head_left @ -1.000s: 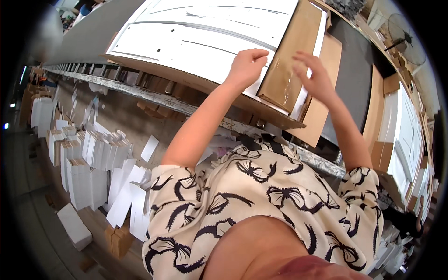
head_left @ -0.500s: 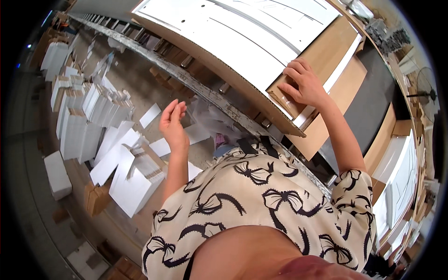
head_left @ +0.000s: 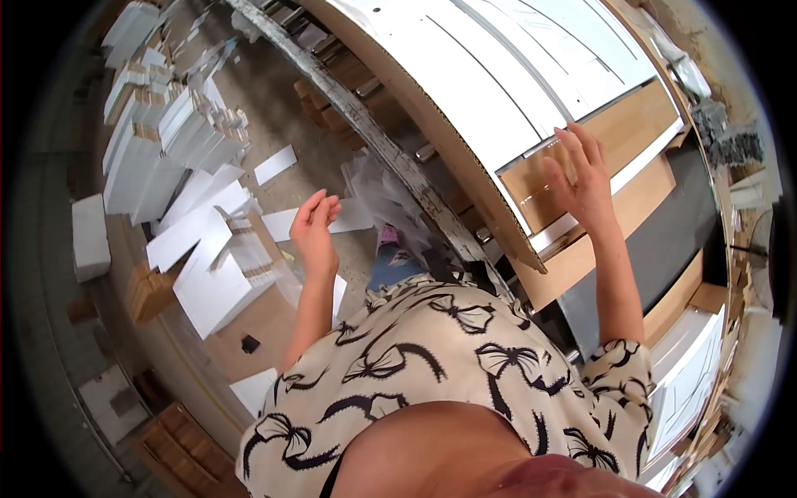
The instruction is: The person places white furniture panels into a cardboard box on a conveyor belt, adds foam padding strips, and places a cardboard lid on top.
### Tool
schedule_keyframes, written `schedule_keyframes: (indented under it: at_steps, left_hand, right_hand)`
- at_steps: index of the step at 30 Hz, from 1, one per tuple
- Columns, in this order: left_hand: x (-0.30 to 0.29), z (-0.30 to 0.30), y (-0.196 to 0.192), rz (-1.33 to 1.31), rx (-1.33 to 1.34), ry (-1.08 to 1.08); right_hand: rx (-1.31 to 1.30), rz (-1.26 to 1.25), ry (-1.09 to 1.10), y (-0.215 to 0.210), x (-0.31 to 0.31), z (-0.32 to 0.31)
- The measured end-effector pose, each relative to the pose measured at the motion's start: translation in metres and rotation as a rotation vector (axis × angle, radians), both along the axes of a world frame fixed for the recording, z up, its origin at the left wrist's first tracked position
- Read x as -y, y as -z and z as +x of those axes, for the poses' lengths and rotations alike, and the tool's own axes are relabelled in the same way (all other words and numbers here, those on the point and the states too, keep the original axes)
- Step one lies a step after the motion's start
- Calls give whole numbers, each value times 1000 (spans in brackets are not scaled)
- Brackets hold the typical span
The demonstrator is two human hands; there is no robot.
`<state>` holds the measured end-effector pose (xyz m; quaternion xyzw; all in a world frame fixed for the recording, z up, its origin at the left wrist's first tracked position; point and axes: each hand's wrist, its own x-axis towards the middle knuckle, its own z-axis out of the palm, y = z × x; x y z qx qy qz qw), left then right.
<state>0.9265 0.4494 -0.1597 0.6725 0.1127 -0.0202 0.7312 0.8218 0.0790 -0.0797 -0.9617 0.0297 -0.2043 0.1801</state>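
My right hand (head_left: 581, 178) is just above a brown board strip (head_left: 618, 124) at the near end of a carton, its fingers spread and nothing held. The strip lies beside white panels (head_left: 481, 79) with dark grooves, inside the cardboard carton's wall (head_left: 452, 145). A white strip (head_left: 643, 158) runs along the carton's near edge, and a cardboard flap (head_left: 573, 270) folds out below it. To the left, my left hand (head_left: 315, 228) hangs in the air away from the carton, fingers bent and close together, with nothing visible in them.
The carton rests on a roller conveyor with a worn metal rail (head_left: 365, 124). A black belt (head_left: 664, 220) and another carton of white panels (head_left: 693, 373) are at right. Stacked white boards (head_left: 145, 170) and loose white sheets (head_left: 199, 241) cover the floor at left; crumpled plastic film (head_left: 382, 187) lies near the rail.
My right hand has come off the brown strip it was pressing on, and its fingers have spread. My left hand stays much as it was. The whole view has shifted.
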Motion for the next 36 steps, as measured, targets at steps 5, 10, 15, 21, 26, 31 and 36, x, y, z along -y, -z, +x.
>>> schedule_keyframes:
  at_steps: [5, 10, 15, 21, 26, 31, 36]
  left_hand:
    - [13, 3, 3, -54, -24, 147]
    - [-29, -32, 12, -5, -33, 198]
    - [-141, -50, 110, 378, -238, 238]
    - [-309, -54, 241, 634, -726, 369]
    - [-414, 0, 252, 903, -562, 556]
    - [-470, 81, 231, 480, -579, 28]
    - [-538, 85, 244, 523, -598, -240]
  right_hand:
    - [-167, -316, 114, 39, -14, -5]
    - [-251, 55, 68, 9, -10, 0]
    - [3, 261, 170, -31, -42, -7]
    - [223, 337, 261, -48, -149, 53]
    - [178, 595, 106, -5, -291, 186]
    - [-392, 183, -616, 58, -414, 259]
    - [-641, 264, -484, 157, -433, 281]
